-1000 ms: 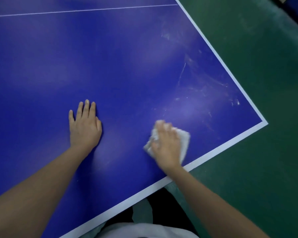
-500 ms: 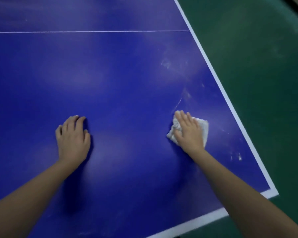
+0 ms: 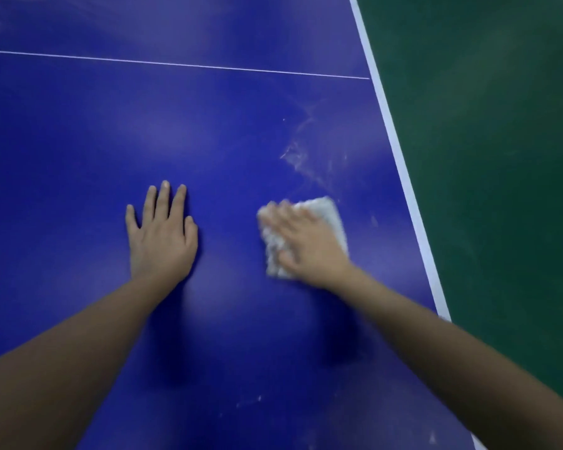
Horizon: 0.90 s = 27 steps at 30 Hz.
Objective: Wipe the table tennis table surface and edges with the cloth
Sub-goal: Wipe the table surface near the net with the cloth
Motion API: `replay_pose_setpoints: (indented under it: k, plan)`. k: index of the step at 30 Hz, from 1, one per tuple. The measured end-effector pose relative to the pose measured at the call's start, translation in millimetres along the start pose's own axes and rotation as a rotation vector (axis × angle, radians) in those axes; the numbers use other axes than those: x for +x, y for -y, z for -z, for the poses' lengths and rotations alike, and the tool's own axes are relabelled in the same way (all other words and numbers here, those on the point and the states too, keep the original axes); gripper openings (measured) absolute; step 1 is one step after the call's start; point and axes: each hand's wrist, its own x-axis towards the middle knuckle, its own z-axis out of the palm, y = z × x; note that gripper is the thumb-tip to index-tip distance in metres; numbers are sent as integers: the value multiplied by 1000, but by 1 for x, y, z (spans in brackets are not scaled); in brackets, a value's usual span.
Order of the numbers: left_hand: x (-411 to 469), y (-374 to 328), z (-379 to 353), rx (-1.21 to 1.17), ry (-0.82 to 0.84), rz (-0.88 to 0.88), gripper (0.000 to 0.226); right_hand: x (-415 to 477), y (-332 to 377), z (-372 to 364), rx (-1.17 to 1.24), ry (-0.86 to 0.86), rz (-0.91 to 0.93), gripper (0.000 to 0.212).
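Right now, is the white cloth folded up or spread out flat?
Folded into a compact pad: the white cloth sticks out only slightly around the right hand pressing it onto the blue table.

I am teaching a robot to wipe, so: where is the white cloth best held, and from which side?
From above. The cloth lies folded flat on the table, too thin to take from the side, so a flat palm on its middle suits, as the right hand presses it now. To lift it, probably pinch the far right corner, which shows free beyond the hand.
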Motion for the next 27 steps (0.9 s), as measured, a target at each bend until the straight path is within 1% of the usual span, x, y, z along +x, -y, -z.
replay_pose_setpoints:
  k: [2,4,6,7,8,9,11,12,14,15,17,18,19,21,22,23,24,25,26,27]
  plan:
    - [0,0,-2,16,-1,13,53,24,-62,16,-11,-88,-249,61]
    - [1,-2,-1,31,-1,20,52,43,-111,27,-25,-147,-539,60]
    - [2,-4,0,44,4,31,53,65,-126,28,-27,-207,-773,57]
    - [1,-4,1,50,12,38,57,79,-118,26,-47,-233,-828,57]
    - [1,-5,1,57,17,42,59,93,-102,21,-72,-254,-810,56]
    - [1,-5,2,60,20,45,61,107,-80,15,-81,-274,-716,56]
    - [2,-5,3,60,23,48,64,131,-29,-2,-60,-255,-427,60]
    - [2,-6,3,61,26,48,66,141,-8,-8,-35,-228,-320,61]
    - [3,-7,3,65,33,47,67,161,6,-9,3,-194,-240,62]
    - [3,-7,3,62,33,47,67,171,-3,-4,-8,-170,-229,61]
    - [2,-7,4,54,30,48,67,189,-44,12,-77,-158,-232,58]
    - [2,-7,4,51,28,48,66,196,-72,22,-96,-188,-296,55]
    - [1,-7,4,51,26,47,65,200,-105,32,-99,-237,-408,51]
    - [1,-7,4,55,25,45,63,193,-169,49,-83,-321,-737,49]
    - [2,-7,4,61,25,44,63,187,-190,54,-57,-332,-906,52]
    - [2,-6,3,69,27,43,62,182,-201,55,-16,-325,-1038,57]
    - [2,-6,3,77,29,40,62,183,-200,53,21,-321,-1123,60]
    - [2,-5,2,79,30,39,61,189,-190,48,38,-338,-1166,61]
    - [2,-5,2,77,26,41,61,198,-173,43,34,-354,-1174,61]
    - [2,-5,2,74,21,43,61,210,-152,39,21,-365,-1131,60]
